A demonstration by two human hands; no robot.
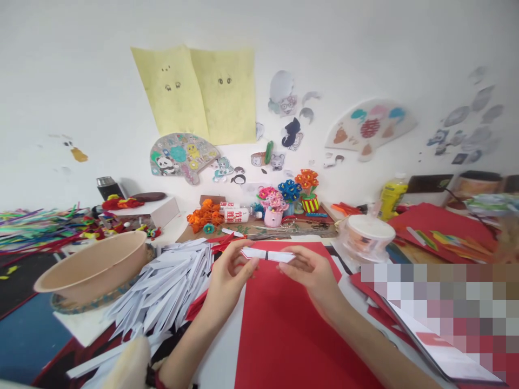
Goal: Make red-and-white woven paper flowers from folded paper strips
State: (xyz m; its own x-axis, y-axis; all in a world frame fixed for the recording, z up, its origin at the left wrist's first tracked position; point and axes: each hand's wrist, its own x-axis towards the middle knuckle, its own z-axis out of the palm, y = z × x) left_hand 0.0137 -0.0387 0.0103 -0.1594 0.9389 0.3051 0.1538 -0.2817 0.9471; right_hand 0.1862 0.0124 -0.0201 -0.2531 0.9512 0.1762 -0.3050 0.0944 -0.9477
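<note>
Wall (304,27), white, stands behind the work surface. On that surface lies a red paper sheet (279,329), reaching back beneath the hands. To its left spreads a heap of folded white paper strips (162,292), loosely overlapping, and beyond them sits a shallow beige basin (68,278). Left hand (233,273) and right hand (314,273) face each other above the far part of the red sheet. Between them is a folded white paper bundle (254,253), held level with its pointed ends outward. The left fingers close on its left end, thumb to the near side; the right thumb and fingers pinch the other end, the remaining right fingers loosely curled. The bundle should be very light, fairly stiff through its layered folds, yet easily creased at the tips; a gentle pinch near both ends looks safest. Smallest is the dark band (266,255) round its middle, clear of both hands; whether thread or elastic, I cannot tell.
</note>
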